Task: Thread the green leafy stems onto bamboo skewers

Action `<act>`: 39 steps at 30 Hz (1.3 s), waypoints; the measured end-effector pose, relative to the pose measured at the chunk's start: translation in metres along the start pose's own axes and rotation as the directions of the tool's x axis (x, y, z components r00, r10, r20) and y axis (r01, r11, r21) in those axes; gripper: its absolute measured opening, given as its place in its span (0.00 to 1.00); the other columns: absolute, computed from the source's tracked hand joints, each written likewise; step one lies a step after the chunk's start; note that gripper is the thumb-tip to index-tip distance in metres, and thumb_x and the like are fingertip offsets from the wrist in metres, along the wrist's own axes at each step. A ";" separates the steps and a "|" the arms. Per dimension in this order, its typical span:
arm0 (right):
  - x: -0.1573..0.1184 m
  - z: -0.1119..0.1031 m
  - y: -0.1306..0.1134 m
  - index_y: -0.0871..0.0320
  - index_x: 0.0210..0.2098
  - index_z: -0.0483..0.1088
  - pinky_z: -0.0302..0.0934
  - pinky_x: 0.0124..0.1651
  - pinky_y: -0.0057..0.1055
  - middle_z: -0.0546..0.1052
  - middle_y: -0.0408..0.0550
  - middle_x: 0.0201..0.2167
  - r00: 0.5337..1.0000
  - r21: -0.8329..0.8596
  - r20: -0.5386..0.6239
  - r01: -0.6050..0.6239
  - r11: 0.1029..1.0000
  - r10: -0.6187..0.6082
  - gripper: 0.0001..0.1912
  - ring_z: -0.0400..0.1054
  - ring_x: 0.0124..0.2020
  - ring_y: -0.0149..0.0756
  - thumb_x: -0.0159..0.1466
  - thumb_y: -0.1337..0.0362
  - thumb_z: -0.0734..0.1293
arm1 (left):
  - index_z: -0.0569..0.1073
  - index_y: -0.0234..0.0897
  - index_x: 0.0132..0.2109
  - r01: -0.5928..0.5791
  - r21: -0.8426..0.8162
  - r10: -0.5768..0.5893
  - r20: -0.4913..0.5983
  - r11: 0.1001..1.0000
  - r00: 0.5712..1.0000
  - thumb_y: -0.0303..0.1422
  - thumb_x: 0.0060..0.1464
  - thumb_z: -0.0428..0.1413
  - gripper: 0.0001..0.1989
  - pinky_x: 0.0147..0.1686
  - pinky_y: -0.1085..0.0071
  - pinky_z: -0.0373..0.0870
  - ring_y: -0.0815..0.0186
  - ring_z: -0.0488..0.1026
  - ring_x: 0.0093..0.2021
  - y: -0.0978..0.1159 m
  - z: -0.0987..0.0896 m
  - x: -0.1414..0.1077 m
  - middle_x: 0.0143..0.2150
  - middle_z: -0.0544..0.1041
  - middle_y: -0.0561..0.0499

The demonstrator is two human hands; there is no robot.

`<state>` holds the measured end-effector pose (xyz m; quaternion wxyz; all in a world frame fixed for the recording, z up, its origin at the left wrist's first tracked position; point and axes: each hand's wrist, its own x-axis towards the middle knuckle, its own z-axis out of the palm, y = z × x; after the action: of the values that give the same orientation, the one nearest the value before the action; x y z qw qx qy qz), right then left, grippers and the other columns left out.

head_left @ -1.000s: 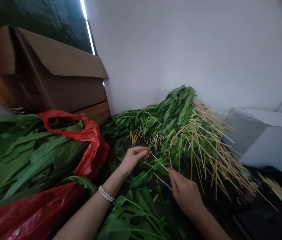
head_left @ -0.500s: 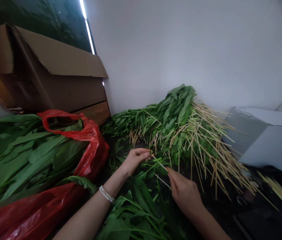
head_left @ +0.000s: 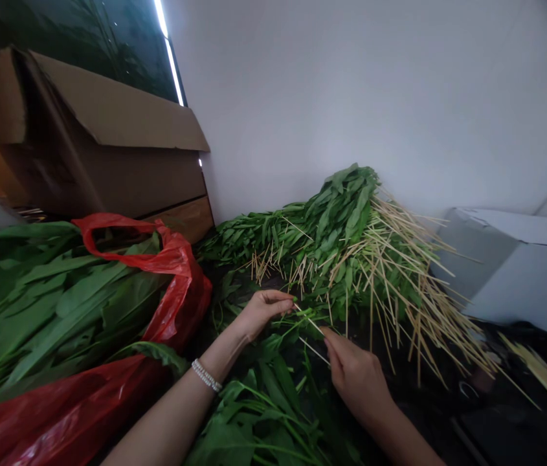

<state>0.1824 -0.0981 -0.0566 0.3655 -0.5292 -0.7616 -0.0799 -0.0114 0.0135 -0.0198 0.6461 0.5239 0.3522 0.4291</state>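
One pale stick (head_left: 309,317): thin, straight, plain, wood-coloured; held at a slant between two hands, low in the middle of the view, above loose greens. Its upper end meets a green stem (head_left: 295,299), bright, small, mostly hidden by fingers; whether the point has gone in, I cannot tell from where I stand.

Left hand (head_left: 262,312): thumb and fingertips pinched on the stem; bracelet (head_left: 206,375) of pale beads, two rows, at the wrist. Right hand (head_left: 358,369): closed on the stick's lower part. The two hands are apart, joined only by the stick.

Second stick (head_left: 314,351): pale, slanting, just beneath the first, its lower end near the right hand.

Loose greens (head_left: 263,421): long dark leaves, lighter slender stems, heaped below the hands.

Leafy pile (head_left: 346,204): dense, mid-green, against a white wall (head_left: 375,84); many tan sticks (head_left: 419,298) jut from it rightward and downward, crossing.

Red plastic bag (head_left: 178,298): glossy, creased, gaping, at left, filled with broad leaves (head_left: 69,310).
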 end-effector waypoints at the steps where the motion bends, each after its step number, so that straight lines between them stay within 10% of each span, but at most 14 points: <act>1: 0.000 0.000 0.000 0.62 0.51 0.68 0.67 0.39 0.28 0.79 0.51 0.36 1.000 0.002 0.007 -0.002 1.000 0.002 0.18 0.75 0.34 0.35 0.67 0.70 0.54 | 0.79 0.32 0.36 0.001 0.003 -0.001 0.011 1.000 1.000 0.36 0.36 0.69 0.17 0.33 0.74 0.67 0.71 0.73 0.28 0.000 0.000 0.000 0.30 0.80 0.48; 21: 0.000 0.001 -0.001 0.61 0.50 0.68 0.67 0.34 0.26 0.79 0.49 0.34 1.000 -0.017 0.016 0.012 1.000 -0.012 0.18 0.75 0.31 0.33 0.65 0.71 0.53 | 0.79 0.32 0.34 0.021 0.140 -0.040 0.131 0.990 0.991 0.40 0.37 0.68 0.17 0.32 0.74 0.65 0.70 0.71 0.27 -0.004 0.002 -0.003 0.27 0.78 0.51; 30: 0.002 -0.001 -0.002 0.63 0.49 0.68 0.66 0.35 0.27 0.78 0.50 0.35 0.997 -0.038 -0.053 0.058 0.998 -0.060 0.17 0.74 0.31 0.33 0.66 0.72 0.53 | 0.78 0.32 0.35 0.094 0.134 -0.109 0.107 0.986 0.988 0.54 0.51 0.52 0.27 0.27 0.76 0.63 0.68 0.72 0.26 -0.004 -0.001 0.000 0.28 0.79 0.48; 39: 0.004 -0.006 -0.007 0.64 0.48 0.69 0.66 0.35 0.27 0.78 0.50 0.32 0.988 -0.045 -0.062 0.139 0.989 -0.142 0.17 0.74 0.30 0.33 0.67 0.72 0.53 | 0.79 0.34 0.35 0.118 0.240 -0.218 0.448 0.964 0.867 0.48 0.52 0.55 0.20 0.31 0.73 0.66 0.65 0.74 0.30 0.005 0.001 -0.013 0.29 0.80 0.46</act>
<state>0.1783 -0.1010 -0.0479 0.3729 -0.4785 -0.7829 -0.1382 -0.0159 0.0016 -0.0150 0.6896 0.6431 0.2717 0.1925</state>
